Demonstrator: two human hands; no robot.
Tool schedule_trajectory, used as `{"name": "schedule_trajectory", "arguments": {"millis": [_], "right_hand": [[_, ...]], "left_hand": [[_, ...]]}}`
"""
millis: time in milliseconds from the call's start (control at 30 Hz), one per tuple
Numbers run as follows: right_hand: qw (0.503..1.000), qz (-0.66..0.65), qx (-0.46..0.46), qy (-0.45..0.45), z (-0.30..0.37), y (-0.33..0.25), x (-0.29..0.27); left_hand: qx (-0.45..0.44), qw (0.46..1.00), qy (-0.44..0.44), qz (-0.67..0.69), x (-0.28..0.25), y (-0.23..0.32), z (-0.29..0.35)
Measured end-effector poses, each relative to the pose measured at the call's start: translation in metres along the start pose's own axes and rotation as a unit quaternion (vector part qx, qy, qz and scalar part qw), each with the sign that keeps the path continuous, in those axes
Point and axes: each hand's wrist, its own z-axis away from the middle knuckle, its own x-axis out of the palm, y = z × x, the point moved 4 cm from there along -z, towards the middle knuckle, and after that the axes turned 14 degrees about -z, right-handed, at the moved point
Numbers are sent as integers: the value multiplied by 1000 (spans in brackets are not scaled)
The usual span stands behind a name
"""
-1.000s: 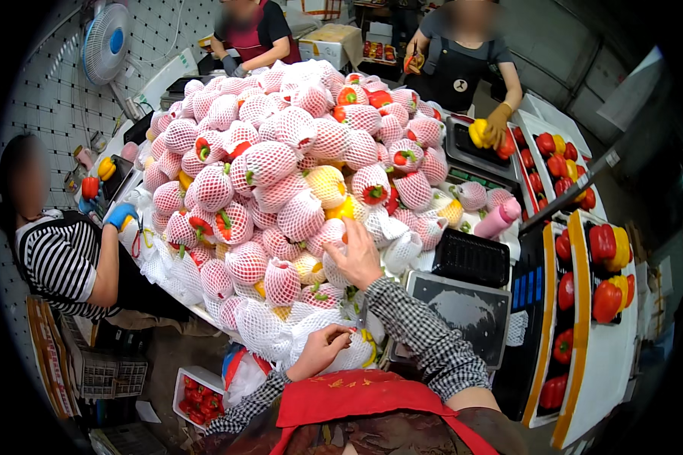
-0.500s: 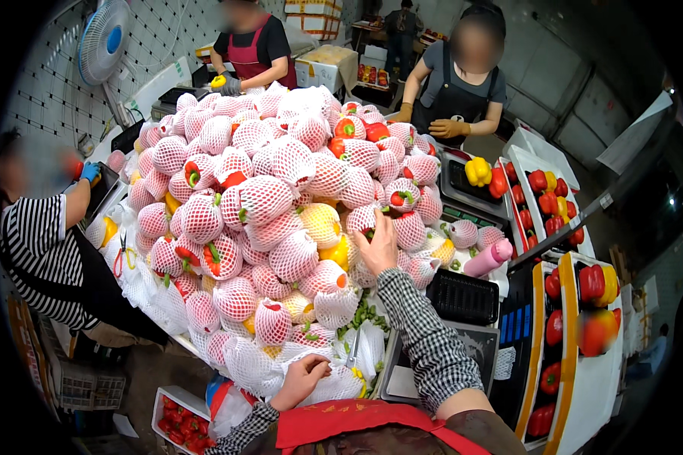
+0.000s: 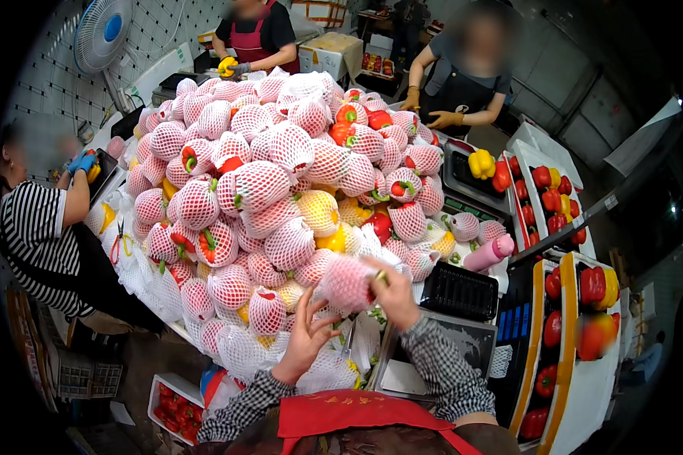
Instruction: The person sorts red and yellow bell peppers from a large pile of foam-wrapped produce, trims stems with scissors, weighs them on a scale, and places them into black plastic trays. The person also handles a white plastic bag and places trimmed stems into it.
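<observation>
A red bell pepper in a white foam net (image 3: 345, 283) is held up over the near side of the heap, slightly blurred. My right hand (image 3: 395, 294) grips it at the stem end. Beside it my left hand (image 3: 305, 343) is raised with fingers spread, holding nothing, just below and left of the pepper. Behind both hands rises a big heap of net-wrapped peppers (image 3: 262, 186), mostly red with a few yellow. Loose green stems (image 3: 343, 327) and empty white foam nets (image 3: 243, 362) lie at the near edge.
At right are a black tray (image 3: 460, 294), a scale (image 3: 411, 373), a pink bottle (image 3: 489, 253) and boxes of peppers (image 3: 552, 334). Red-and-yellow scissors (image 3: 120, 244) lie at left. Co-workers stand left, far and far right. A white box of red peppers (image 3: 176, 411) sits low at left.
My right hand has drawn back from the heap with a net-wrapped pepper. My left hand has risen and its fingers have spread. A red pepper shows where the right hand was.
</observation>
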Motion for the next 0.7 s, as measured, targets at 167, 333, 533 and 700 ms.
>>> {"name": "schedule_trajectory", "arguments": {"millis": [167, 333, 533, 700], "right_hand": [[980, 112, -155, -56, 68, -29, 41], [994, -104, -18, -34, 100, 11, 39], [873, -429, 155, 172, 112, 48, 25], [886, -414, 133, 163, 127, 47, 25]], "left_hand": [[-72, 993, 84, -49, -24, -44, -3], [-49, 976, 126, -173, -43, -46, 31], [11, 884, 299, -361, -110, -8, 64], [217, 635, 239, -702, -71, 63, 82]]}}
